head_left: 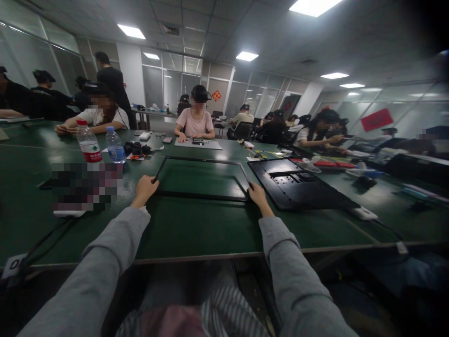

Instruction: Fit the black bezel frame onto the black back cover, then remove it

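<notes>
A thin black rectangular frame (202, 159) lies flat on the green table (196, 229) in front of me. My left hand (145, 188) grips its near left corner. My right hand (258, 195) grips its near right corner. Both arms wear grey sleeves. The green tabletop shows through the frame's open middle.
A black back panel (298, 185) lies right of the frame. Two water bottles (88, 142) stand at the left, beside black parts and a pixelated patch. Several people sit around the table, one in pink (195, 122) opposite me. The table edge runs near my lap.
</notes>
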A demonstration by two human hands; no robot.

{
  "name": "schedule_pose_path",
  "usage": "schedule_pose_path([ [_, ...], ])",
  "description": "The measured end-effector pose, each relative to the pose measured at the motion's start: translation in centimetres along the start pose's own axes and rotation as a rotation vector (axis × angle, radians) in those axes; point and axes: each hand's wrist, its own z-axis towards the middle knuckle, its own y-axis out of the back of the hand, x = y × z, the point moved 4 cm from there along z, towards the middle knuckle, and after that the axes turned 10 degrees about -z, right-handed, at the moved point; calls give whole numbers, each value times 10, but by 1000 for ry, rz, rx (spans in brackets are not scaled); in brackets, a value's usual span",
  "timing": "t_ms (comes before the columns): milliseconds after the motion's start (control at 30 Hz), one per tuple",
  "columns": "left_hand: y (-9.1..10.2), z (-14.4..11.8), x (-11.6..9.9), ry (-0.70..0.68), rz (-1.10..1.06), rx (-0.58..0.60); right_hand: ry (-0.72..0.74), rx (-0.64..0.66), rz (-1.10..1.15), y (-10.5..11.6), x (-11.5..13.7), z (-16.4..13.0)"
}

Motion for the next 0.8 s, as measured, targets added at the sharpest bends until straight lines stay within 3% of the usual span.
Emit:
schedule_pose_path([
  [167,-3,-3,2,33,11,16,-37,57,-139,-7,0,-4],
  [400,-6,-2,3,60,20,74,-59,68,-98,-7,1,-3],
  [633,5,-4,-20,2,-82,25,-92,46,-54,-8,-2,0],
  [700,5,-6,-32,-73,-132,107,-94,29,-49,-8,-4,0],
  [800,0,-16,-49,-176,-156,320,-114,-11,-44,-6,-5,0],
])
